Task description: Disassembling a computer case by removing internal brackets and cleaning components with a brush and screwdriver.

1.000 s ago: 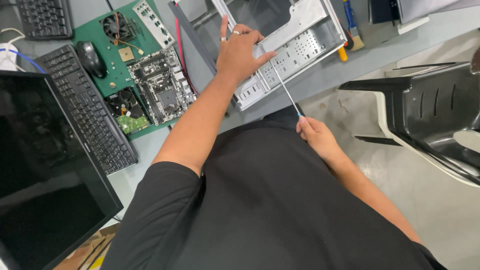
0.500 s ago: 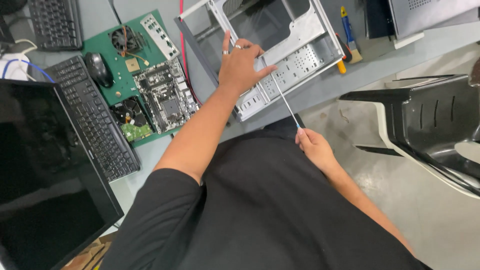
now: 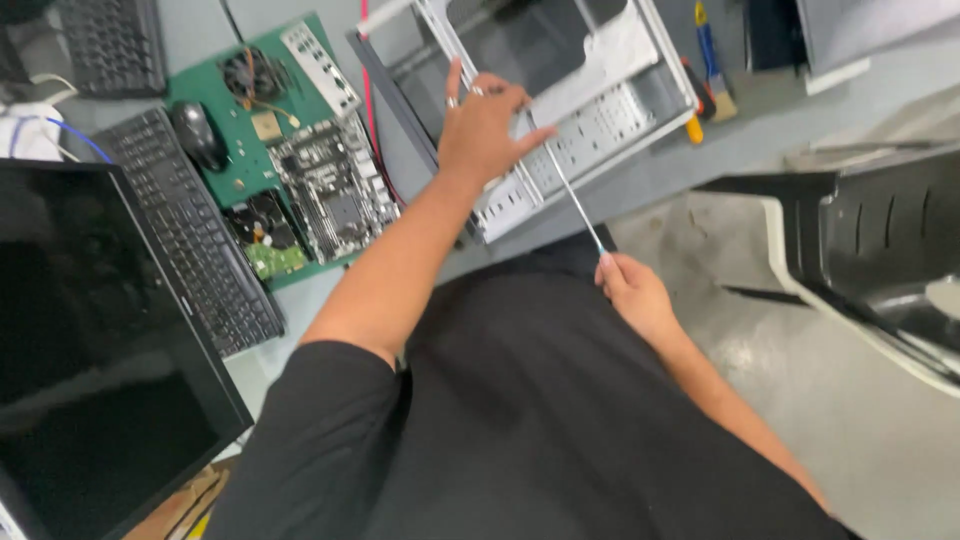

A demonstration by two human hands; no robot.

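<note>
Screwdriver (image 3: 572,195), long thin shaft, runs from the right hand (image 3: 632,295) up to the rear panel of an empty computer case (image 3: 600,120) lying open on the grey table (image 3: 720,140). Right hand closed around the handle at the table edge. Left hand (image 3: 482,130) rests on the case frame, fingers spread, thumb touching the shaft near its tip. Motherboard (image 3: 330,190) on a green mat (image 3: 225,170), keyboard (image 3: 190,235) and black mouse (image 3: 198,135) lie left of the case.

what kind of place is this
Likely a computer repair or assembly bench: an open PC case being worked on with a screwdriver, a bare motherboard on a green mat, plus keyboards and a monitor.
</note>
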